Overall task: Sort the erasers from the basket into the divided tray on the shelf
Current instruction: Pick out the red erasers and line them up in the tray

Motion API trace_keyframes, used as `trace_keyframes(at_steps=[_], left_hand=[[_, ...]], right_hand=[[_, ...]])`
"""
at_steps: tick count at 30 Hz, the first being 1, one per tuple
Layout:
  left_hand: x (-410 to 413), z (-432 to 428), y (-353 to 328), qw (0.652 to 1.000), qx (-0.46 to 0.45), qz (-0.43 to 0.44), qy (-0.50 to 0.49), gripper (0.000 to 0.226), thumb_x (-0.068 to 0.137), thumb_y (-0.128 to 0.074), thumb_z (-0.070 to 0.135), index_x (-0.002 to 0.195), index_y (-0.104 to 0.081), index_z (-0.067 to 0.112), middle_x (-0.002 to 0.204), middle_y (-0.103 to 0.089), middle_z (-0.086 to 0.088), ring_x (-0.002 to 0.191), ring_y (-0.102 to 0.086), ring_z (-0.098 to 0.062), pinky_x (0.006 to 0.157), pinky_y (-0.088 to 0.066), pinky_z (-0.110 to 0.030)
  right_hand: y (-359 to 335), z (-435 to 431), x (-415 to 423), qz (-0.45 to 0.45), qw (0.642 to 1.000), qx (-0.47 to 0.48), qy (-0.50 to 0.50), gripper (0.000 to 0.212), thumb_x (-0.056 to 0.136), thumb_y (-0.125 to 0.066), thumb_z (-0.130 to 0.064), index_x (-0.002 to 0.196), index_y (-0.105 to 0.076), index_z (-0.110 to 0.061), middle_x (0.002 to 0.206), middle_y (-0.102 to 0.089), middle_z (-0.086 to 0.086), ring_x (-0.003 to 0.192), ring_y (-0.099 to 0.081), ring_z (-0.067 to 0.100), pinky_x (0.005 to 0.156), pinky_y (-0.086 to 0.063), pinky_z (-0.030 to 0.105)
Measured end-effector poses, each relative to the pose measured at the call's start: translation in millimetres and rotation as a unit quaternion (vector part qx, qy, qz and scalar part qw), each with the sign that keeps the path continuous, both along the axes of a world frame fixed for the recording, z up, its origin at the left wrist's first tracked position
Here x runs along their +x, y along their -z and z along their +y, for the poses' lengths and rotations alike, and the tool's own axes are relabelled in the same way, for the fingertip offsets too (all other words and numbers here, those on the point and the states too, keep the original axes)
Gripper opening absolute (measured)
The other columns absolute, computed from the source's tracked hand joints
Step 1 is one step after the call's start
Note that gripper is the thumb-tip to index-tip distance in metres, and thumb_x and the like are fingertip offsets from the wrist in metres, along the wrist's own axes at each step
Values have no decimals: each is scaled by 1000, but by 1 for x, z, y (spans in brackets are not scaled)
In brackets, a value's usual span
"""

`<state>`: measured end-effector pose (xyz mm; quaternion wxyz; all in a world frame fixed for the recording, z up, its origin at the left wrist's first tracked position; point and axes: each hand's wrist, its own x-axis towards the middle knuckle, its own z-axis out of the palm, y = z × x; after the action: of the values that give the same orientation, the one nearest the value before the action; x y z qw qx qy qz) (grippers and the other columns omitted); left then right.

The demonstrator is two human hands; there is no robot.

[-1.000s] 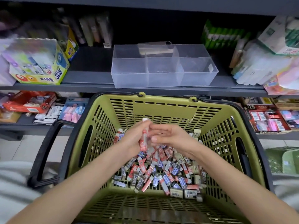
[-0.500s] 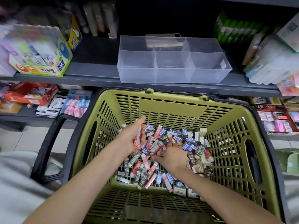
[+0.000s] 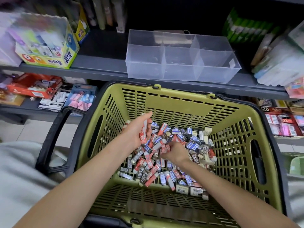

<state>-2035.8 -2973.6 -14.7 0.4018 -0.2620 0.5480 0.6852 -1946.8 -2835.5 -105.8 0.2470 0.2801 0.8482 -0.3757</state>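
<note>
An olive-green basket (image 3: 181,96) with black handles holds a heap of several erasers (image 3: 194,142) in red, blue and dark sleeves. My left hand (image 3: 136,130) hovers over the heap's left side and holds red-sleeved erasers (image 3: 143,134) upright in its palm. My right hand (image 3: 174,153) is down in the pile, fingers curled round a red eraser (image 3: 165,148). The clear divided tray (image 3: 181,71) stands on the grey shelf behind the basket; nothing shows in its compartments.
A yellow glue box (image 3: 49,51) stands on the shelf left of the tray. Pale packets (image 3: 278,61) crowd the right. The lower shelf holds red boxes (image 3: 31,88) at left and eraser packs (image 3: 283,124) at right. Tiled floor (image 3: 24,132) lies lower left.
My hands, joined above the pile a second ago, have separated. The right hand dropped into the erasers and the left stayed up holding its erasers. The view has shifted closer to the basket.
</note>
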Motion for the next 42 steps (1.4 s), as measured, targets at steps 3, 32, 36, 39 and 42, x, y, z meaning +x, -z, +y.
trace_keyframes(at_steps=[3,32,36,39,42], left_hand=[[5,3,8,999,-21,4,27,29,86,-66,37,82,-57,11,56,-50,1,43,-45,-9,38,-38,-17],[3,4,14,996,67,41,31,37,64,-76,12,95,-59,3,60,-67,-3,51,-59,-11,47,-49,-20],[2,5,10,995,71,57,28,44,60,-79,16,99,-60,6,64,-66,-2,53,-60,-10,48,-49,-21],[0,8,7,995,76,60,24,51,56,-80,17,102,-59,7,68,-65,-2,54,-61,-11,48,-48,-22],[-1,9,6,994,92,60,14,49,55,-80,14,99,-60,7,65,-65,-2,52,-61,-11,46,-48,-21]], right_hand=[[-13,12,0,-11,993,-110,47,77,68,-81,-15,134,-43,-2,128,-55,10,109,-56,23,87,-42,21],[-12,37,13,61,980,158,-107,35,85,-64,-41,107,-62,-14,81,-68,-1,67,-64,13,53,-49,20],[6,32,10,89,942,275,-168,57,80,-58,-60,112,-59,-13,101,-61,3,99,-58,22,66,-50,27],[15,28,6,82,927,317,-182,61,77,-55,-66,106,-60,-13,104,-62,3,102,-55,20,65,-50,27],[21,21,3,79,918,341,-184,56,77,-59,-62,100,-59,-11,96,-62,3,93,-56,20,61,-48,27]])
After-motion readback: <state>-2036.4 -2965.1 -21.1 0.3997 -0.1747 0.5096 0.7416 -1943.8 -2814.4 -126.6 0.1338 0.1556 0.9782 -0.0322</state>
